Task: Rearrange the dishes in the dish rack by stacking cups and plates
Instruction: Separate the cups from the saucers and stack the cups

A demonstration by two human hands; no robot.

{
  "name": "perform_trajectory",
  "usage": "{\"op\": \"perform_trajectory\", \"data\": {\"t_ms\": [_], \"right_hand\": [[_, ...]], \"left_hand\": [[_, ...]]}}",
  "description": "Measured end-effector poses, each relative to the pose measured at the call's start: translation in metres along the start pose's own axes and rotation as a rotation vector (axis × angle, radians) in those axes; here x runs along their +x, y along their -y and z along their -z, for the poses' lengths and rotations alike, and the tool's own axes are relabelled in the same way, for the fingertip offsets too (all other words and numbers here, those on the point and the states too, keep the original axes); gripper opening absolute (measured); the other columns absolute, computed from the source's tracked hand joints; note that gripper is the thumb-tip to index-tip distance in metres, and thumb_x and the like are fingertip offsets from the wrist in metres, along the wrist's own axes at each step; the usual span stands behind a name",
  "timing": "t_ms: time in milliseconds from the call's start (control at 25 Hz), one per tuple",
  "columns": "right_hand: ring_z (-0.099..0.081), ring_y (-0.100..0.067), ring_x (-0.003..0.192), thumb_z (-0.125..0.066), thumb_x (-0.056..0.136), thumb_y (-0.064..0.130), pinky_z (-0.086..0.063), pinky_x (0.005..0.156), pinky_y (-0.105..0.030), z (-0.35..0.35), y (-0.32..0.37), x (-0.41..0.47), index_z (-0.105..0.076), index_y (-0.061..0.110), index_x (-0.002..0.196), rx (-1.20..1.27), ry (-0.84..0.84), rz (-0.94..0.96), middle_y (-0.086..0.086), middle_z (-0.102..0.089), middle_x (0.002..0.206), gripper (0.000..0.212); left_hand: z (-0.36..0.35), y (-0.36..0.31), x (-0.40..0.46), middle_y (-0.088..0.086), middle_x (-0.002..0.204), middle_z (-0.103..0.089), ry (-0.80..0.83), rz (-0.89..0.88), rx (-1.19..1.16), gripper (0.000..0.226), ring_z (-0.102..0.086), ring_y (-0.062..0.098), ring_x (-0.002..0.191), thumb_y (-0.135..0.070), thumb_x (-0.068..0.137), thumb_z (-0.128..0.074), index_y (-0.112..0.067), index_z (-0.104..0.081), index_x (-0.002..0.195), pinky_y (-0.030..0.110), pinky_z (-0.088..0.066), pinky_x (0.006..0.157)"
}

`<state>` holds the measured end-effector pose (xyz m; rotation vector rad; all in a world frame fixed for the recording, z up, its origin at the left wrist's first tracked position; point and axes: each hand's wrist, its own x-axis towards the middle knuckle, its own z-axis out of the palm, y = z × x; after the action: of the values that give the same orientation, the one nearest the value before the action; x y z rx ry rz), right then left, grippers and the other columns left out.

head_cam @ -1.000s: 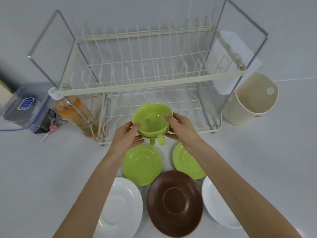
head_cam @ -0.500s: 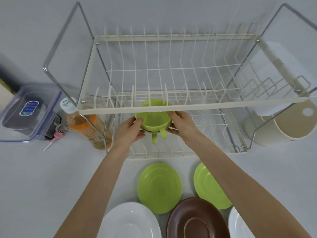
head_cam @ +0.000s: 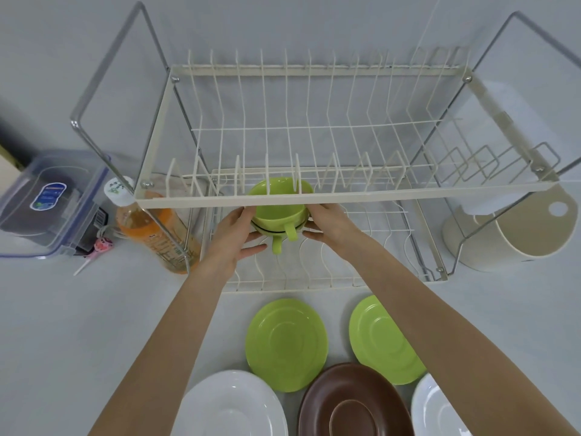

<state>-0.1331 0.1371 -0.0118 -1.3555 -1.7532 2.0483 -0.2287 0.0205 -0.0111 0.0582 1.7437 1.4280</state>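
Note:
Two green cups (head_cam: pixel 278 215), one nested in the other with handles toward me, are held over the lower shelf of the white two-tier dish rack (head_cam: pixel 314 196). My left hand (head_cam: pixel 234 234) grips the stack's left side and my right hand (head_cam: pixel 330 223) its right side. The upper shelf's front rail hides the top cup's rim. On the table in front of the rack lie two green saucers (head_cam: pixel 286 343) (head_cam: pixel 382 339), a brown saucer (head_cam: pixel 353 402) and two white saucers (head_cam: pixel 232 404) (head_cam: pixel 437 407).
An orange drink bottle (head_cam: pixel 151 228) lies against the rack's left leg. A clear lidded box (head_cam: pixel 47 199) and a pink lollipop (head_cam: pixel 100 247) sit further left. A beige cutlery holder (head_cam: pixel 522 228) leans at the rack's right end.
Both hands have carried the stacked green cups away from the saucers and in under the upper shelf, over the lower rack. The view has tilted closer to the rack.

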Motion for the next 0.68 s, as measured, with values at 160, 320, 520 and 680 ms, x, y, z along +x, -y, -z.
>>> {"op": "perform_trajectory", "data": {"t_ms": [160, 320, 520, 680], "right_hand": [[-0.05, -0.022, 0.122, -0.04, 0.091, 0.047, -0.043, 0.103, -0.035, 0.001, -0.002, -0.013, -0.038, 0.021, 0.136, -0.078, 0.023, 0.041, -0.003, -0.051, 0.131, 0.052], [-0.044, -0.022, 0.131, -0.042, 0.092, 0.041, -0.033, 0.112, -0.041, 0.007, -0.007, -0.032, -0.027, 0.02, 0.144, -0.125, -0.036, 0.093, -0.003, -0.049, 0.139, 0.058], [-0.047, -0.018, 0.126, -0.046, 0.091, 0.034, -0.034, 0.111, -0.04, 0.026, -0.031, -0.07, -0.039, 0.018, 0.139, -0.273, -0.074, 0.18, -0.002, -0.054, 0.131, 0.051], [-0.053, -0.016, 0.114, -0.047, 0.093, 0.024, -0.035, 0.107, -0.029, 0.041, -0.054, -0.11, -0.05, 0.014, 0.131, -0.385, -0.083, 0.216, -0.001, -0.059, 0.113, 0.04]], "left_hand": [[0.003, 0.0, -0.008, 0.006, 0.136, -0.052, -0.012, -0.024, 0.075, 0.048, -0.056, 0.021, 0.113, -0.038, 0.092, -0.045, -0.014, -0.044, 0.133, 0.036, -0.051, 0.087], [0.004, 0.006, -0.025, 0.002, 0.123, -0.052, -0.039, -0.083, 0.155, 0.045, -0.053, 0.021, 0.118, -0.031, 0.093, -0.044, -0.01, -0.043, 0.133, 0.03, -0.045, 0.093], [0.006, 0.032, -0.054, 0.005, 0.107, -0.056, -0.056, -0.132, 0.342, 0.028, -0.054, 0.021, 0.106, -0.026, 0.091, -0.044, -0.012, -0.061, 0.109, 0.041, -0.041, 0.106], [0.003, 0.061, -0.088, 0.011, 0.13, -0.057, -0.048, -0.193, 0.506, 0.038, -0.051, 0.025, 0.123, -0.023, 0.091, -0.045, -0.01, -0.054, 0.127, 0.037, -0.037, 0.108]]}}
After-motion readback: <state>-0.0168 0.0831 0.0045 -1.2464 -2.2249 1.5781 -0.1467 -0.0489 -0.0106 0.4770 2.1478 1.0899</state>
